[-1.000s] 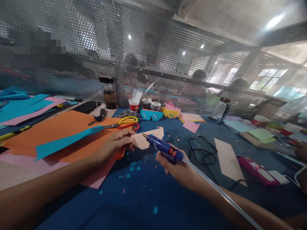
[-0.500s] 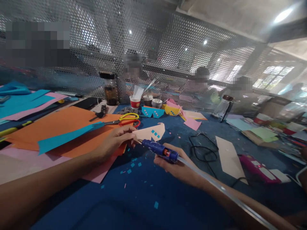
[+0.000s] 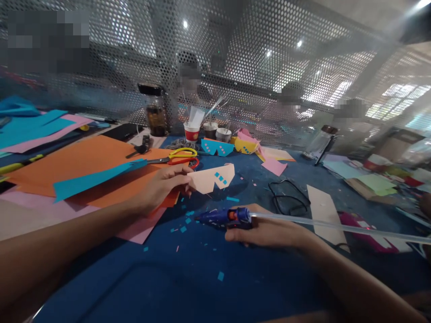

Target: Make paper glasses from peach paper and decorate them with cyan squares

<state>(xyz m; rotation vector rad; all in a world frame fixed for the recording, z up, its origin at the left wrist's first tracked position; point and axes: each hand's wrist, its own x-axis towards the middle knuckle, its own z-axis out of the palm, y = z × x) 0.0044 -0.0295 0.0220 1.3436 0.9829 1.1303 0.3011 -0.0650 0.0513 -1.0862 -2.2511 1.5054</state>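
My left hand (image 3: 164, 186) pinches a peach paper cutout (image 3: 212, 177) with small blue squares stuck on it, holding it just above the blue table (image 3: 188, 278). My right hand (image 3: 266, 231) grips a blue glue gun (image 3: 224, 216) lying almost flat, its nozzle pointing left, below the cutout and apart from it. A long clear glue stick (image 3: 336, 228) juts out of the gun's back toward the right. Tiny blue paper bits lie scattered on the table under both hands.
Orange (image 3: 77, 168), blue (image 3: 94, 179) and pink (image 3: 141, 229) paper sheets lie at left, with yellow-and-red scissors (image 3: 180, 156) on them. Cups (image 3: 191, 132), a dark jar (image 3: 155, 114) and finished paper masks (image 3: 215, 147) stand at the back before a perforated metal screen. A black cable (image 3: 286, 197), a peach strip (image 3: 323, 211) and a pink device (image 3: 367, 233) lie at right.
My right hand lowered the glue gun away from the cutout and laid it nearly level, nozzle to the left. My left hand turned the cutout so its blue squares show.
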